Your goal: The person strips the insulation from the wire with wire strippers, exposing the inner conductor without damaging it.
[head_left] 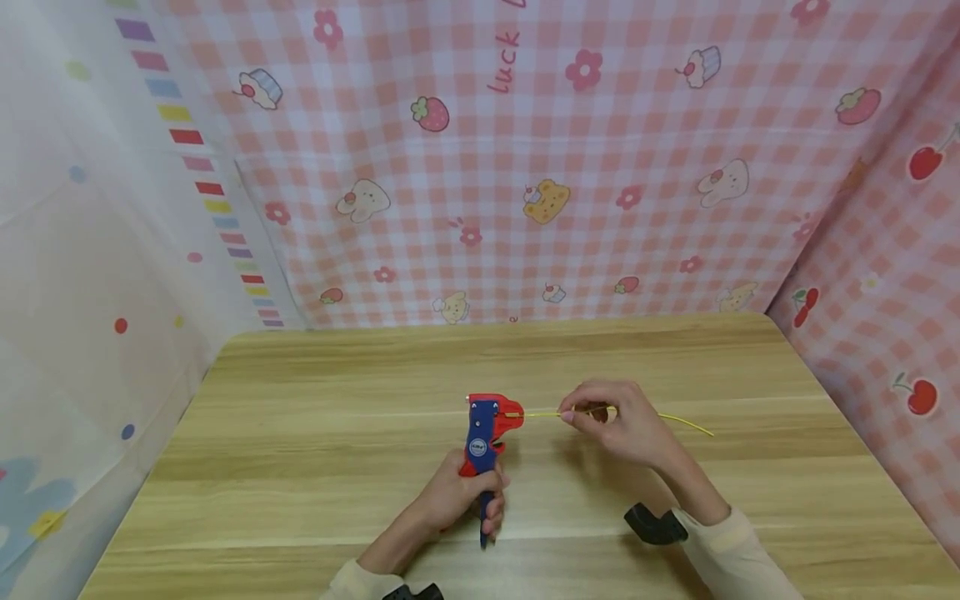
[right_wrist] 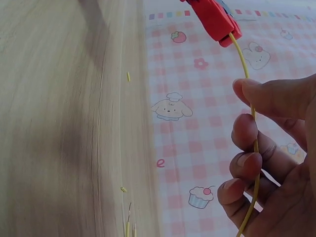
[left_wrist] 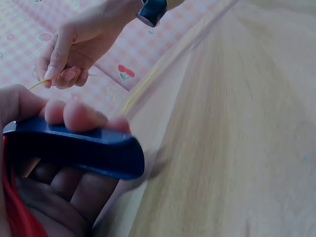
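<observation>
My left hand [head_left: 457,496] grips the handle of a blue and red wire stripper [head_left: 480,433], held upright with its red nose facing right. In the left wrist view, fingers wrap the blue handle [left_wrist: 94,150]. A thin yellow wire [head_left: 540,414] runs straight from that nose to my right hand [head_left: 615,417], which pinches it between thumb and forefinger. From the right wrist, the wire [right_wrist: 240,52] enters the red nose [right_wrist: 217,22]; the end inside is hidden. Its other part passes along the curled fingers, and the tail extends past the hand to the right.
Two yellow wires [right_wrist: 128,229] with bare metal tips lie on the wooden table [head_left: 315,433]. Small yellow scraps, one a short piece [right_wrist: 129,77], lie near them. A pink checked cloth [head_left: 480,167] hangs behind the table. Black devices [head_left: 655,525] are strapped at both wrists.
</observation>
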`<state>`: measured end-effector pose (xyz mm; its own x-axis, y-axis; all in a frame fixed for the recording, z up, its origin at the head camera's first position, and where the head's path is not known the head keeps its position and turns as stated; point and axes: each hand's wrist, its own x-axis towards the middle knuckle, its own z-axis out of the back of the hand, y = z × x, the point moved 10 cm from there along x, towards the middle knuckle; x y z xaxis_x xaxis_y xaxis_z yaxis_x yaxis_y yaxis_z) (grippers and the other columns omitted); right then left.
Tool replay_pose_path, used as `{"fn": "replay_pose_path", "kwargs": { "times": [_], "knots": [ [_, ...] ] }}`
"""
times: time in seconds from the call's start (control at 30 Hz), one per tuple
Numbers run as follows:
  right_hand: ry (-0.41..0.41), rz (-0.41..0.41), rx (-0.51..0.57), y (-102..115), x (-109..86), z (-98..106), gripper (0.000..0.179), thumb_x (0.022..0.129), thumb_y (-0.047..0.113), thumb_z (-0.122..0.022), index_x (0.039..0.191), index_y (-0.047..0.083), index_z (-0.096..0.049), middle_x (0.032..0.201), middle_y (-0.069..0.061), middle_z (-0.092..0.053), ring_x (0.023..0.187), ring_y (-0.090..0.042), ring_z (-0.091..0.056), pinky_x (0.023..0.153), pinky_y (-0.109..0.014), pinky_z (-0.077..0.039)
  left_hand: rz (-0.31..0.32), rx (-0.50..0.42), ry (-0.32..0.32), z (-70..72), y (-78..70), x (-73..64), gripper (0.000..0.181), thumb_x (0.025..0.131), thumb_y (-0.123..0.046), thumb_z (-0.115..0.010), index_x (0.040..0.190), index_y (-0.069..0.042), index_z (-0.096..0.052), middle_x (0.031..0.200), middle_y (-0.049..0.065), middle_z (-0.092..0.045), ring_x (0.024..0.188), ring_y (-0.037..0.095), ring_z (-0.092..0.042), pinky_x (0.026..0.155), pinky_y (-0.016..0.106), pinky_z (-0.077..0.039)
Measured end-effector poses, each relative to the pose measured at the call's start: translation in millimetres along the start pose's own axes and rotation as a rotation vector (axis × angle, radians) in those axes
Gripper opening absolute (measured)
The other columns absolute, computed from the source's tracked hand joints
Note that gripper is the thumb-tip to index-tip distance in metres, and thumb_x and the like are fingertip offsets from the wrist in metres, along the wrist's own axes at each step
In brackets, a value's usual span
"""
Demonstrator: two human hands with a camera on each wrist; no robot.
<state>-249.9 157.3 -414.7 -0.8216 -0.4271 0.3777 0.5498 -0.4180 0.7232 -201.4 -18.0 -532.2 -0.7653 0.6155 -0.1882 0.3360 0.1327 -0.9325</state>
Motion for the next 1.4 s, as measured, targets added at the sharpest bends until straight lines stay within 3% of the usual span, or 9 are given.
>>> {"fn": "replay_pose_path", "kwargs": {
  "times": [0.27, 0.67, 0.9, 1.13, 1.4],
  "knots": [
    [-0.004, 0.002, -0.019, 2.7, 2.8, -3.7, 0.017, 0.091, 0.01, -0.077, 0.091, 0.028, -0.075, 0.08, 0.012, -0.067, 0.063, -0.003, -0.049, 0.054, -0.02, -0.042, -0.043, -0.016, -0.085, 6.2, -5.2, -0.8, 0.01, 0.096, -0.006, -0.054, 0.089, -0.006, -0.046, 0.053, -0.005, -0.048, 0.039, 0.011, -0.047, 0.041, 0.028, -0.047],
    [0.02, -0.034, 0.012, 0.2, 1.6, -6.4, 0.014, 0.094, 0.014, -0.074, 0.089, 0.027, -0.074, 0.071, 0.008, -0.066, 0.062, -0.002, -0.052, 0.055, -0.021, -0.048, -0.036, -0.006, -0.076, 6.2, -4.9, -1.9, 0.011, 0.099, -0.009, -0.055, 0.095, -0.004, -0.046, 0.059, -0.002, -0.053, 0.045, 0.015, -0.055, 0.051, 0.029, -0.056],
    [0.051, -0.043, 0.033, 1.0, 0.4, -5.6, 0.011, 0.097, 0.014, -0.071, 0.09, 0.022, -0.075, 0.067, 0.004, -0.061, 0.059, -0.002, -0.046, 0.052, -0.02, -0.042, -0.064, -0.005, -0.075, 5.7, -5.7, -0.3, 0.012, 0.099, -0.008, -0.055, 0.092, -0.003, -0.047, 0.058, -0.002, -0.053, 0.045, 0.015, -0.054, 0.049, 0.029, -0.055],
    [0.043, -0.184, 0.0, -18.5, -5.9, 10.1, 0.009, 0.099, 0.018, -0.069, 0.091, 0.019, -0.075, 0.064, 0.007, -0.052, 0.055, -0.003, -0.043, 0.049, -0.02, -0.037, -0.042, -0.08, -0.139, 14.9, -2.6, -0.1, 0.005, 0.095, -0.006, -0.052, 0.093, -0.006, -0.047, 0.056, -0.003, -0.05, 0.043, 0.013, -0.053, 0.046, 0.028, -0.053],
    [-0.011, -0.265, -0.035, -30.9, -6.9, 25.8, 0.007, 0.098, 0.023, -0.07, 0.092, 0.023, -0.075, 0.071, 0.002, -0.062, 0.056, -0.006, -0.046, 0.049, -0.022, -0.04, -0.044, -0.057, -0.142, 16.6, -3.9, 0.7, 0.013, 0.098, -0.01, -0.057, 0.103, 0.001, -0.05, 0.063, -0.001, -0.063, 0.053, 0.015, -0.064, 0.061, 0.036, -0.063]
  ]
}}
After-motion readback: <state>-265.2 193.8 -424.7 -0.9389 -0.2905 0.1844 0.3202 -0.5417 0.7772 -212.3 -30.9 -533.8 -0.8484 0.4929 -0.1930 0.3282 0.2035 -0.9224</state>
